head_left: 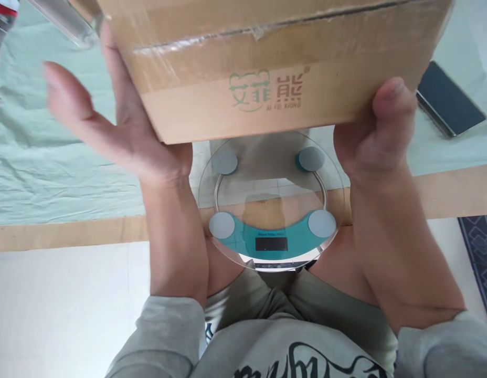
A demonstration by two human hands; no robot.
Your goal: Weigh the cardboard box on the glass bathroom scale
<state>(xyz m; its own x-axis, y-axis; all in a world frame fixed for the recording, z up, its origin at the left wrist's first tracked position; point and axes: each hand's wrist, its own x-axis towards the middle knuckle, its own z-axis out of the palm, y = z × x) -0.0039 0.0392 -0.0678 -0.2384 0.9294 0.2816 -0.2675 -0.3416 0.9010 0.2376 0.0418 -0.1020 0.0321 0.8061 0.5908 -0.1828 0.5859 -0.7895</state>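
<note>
My left grip [127,128], thumb spread, supports one side of the cardboard box [267,97], held up near the far rim of the glass scale [271,231]; my right grip [379,126] holds the box's other side, thumb on its front, near a phone [452,100] on green cloth [70,173]

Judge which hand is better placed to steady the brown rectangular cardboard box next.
Probably the right hand: its thumb lies over the printed front of the brown rectangular cardboard box, while the left hand has its thumb splayed clear.
</note>
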